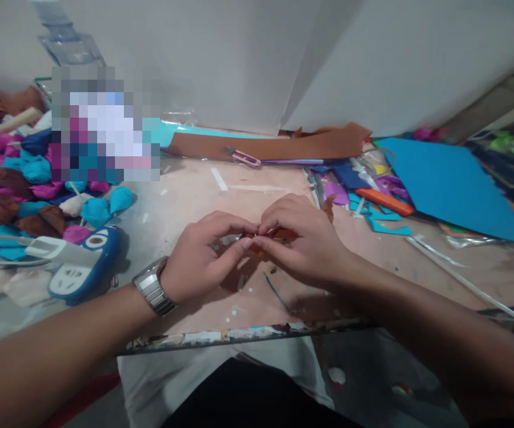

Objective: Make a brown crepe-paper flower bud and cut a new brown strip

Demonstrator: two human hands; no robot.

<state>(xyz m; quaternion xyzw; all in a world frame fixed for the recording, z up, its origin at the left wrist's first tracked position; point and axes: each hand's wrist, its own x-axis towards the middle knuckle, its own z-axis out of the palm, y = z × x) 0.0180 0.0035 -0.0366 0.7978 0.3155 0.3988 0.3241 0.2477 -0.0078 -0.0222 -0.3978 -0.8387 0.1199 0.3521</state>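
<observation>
My left hand (203, 246) and my right hand (308, 241) meet above the table (194, 190), thumbs and index fingers pinched together. Between them is a small brown piece (286, 233), thin and sheet-like, mostly covered by my fingers; I cannot make out its exact shape. Its colour resembles the long brown sheet (212, 147) lying at the back of the table. A metal watch (155, 288) circles my left wrist. On that sheet's front edge rests a pink utility knife (246, 158).
Crumpled magenta, brown and turquoise bundles (96, 211) crowd the left side, beside a blue power socket (88, 267) with a white plug. To the right lie an orange cutter (385, 202), blue scraps (388, 226), a large blue sheet (453, 184) and a white cable (470, 282).
</observation>
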